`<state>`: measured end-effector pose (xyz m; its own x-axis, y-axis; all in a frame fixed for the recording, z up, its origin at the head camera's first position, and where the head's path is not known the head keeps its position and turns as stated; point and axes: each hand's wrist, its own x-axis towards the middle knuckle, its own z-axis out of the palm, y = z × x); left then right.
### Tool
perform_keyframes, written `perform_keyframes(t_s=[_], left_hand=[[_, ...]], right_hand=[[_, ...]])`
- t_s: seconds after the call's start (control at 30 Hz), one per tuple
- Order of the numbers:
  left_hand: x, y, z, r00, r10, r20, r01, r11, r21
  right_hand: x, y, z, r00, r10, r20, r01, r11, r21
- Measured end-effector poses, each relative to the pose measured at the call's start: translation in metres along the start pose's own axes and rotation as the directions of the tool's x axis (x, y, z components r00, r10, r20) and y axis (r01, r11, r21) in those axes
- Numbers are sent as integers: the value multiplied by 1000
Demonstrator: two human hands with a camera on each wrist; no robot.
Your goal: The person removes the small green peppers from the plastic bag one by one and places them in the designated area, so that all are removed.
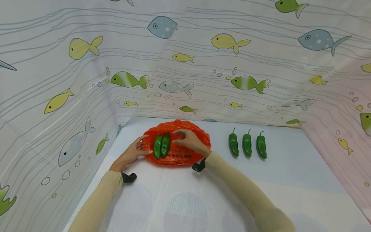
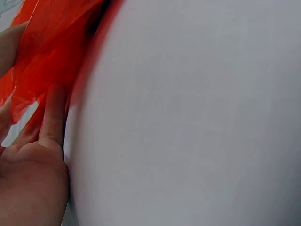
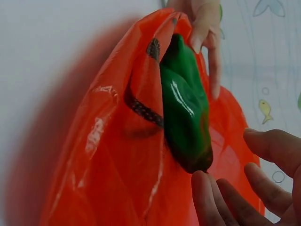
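Two green peppers (image 1: 161, 145) lie side by side in an orange-red plastic bag (image 1: 180, 158), which is spread out on the table. At the bag's left edge is my left hand (image 1: 131, 154), thumb and fingers apart. In the left wrist view its extended fingers (image 2: 55, 113) touch the thin plastic. My right hand (image 1: 188, 141) hovers over the bag, just right of the peppers, holding nothing. The right wrist view shows its spread fingertips (image 3: 203, 181) close to the end of a green pepper (image 3: 183, 101); whether they touch is unclear.
On the right side of the table, three green peppers (image 1: 247, 145) with thin stems stand out in a row. A white sheet printed with fish (image 1: 243, 82) rises behind and at both sides. Each wrist carries a small black device (image 1: 199, 166).
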<state>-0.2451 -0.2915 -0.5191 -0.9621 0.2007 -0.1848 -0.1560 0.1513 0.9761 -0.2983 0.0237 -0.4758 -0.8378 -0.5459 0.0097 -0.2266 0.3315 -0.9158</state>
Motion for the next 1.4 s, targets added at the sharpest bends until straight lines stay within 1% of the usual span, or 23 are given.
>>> perform_keyframes(t_s=[0.2, 0.37, 0.43, 0.6, 0.7, 0.87, 1.03, 1.27, 1.4], left_hand=[[0, 0, -1, 1000, 0, -1, 0, 1000, -10], [-1, -1, -1, 1000, -8, -3, 8, 1000, -11], [-1, -2, -1, 1000, -7, 0, 7, 1000, -15], [0, -3, 0, 1000, -4, 2, 4, 1000, -21], [0, -2, 0, 1000, -3, 3, 3, 1000, -20], [0, -1, -1, 1000, 6, 10, -6, 1000, -11], [0, 0, -1, 1000, 9, 11, -9, 1000, -10], [0, -1, 0, 1000, 9, 10, -9, 1000, -16], [-1, -1, 0, 1000, 7, 11, -7, 1000, -18]], right_hand=[[13, 0, 8, 1000, 2, -2, -2, 1000, -10], [24, -1, 17, 1000, 17, 5, -17, 999, -39], [28, 0, 20, 999, 35, 2, -35, 998, -51], [39, 3, 27, 995, 96, -16, -96, 995, -34], [43, 5, 29, 993, 118, -21, -118, 993, -19], [49, 8, 32, 994, 110, -22, -111, 994, -20], [50, 7, 33, 994, 107, -17, -108, 994, -19], [48, 6, 33, 990, 143, -1, -143, 989, 41], [47, 4, 33, 988, 154, 13, -154, 980, 128]])
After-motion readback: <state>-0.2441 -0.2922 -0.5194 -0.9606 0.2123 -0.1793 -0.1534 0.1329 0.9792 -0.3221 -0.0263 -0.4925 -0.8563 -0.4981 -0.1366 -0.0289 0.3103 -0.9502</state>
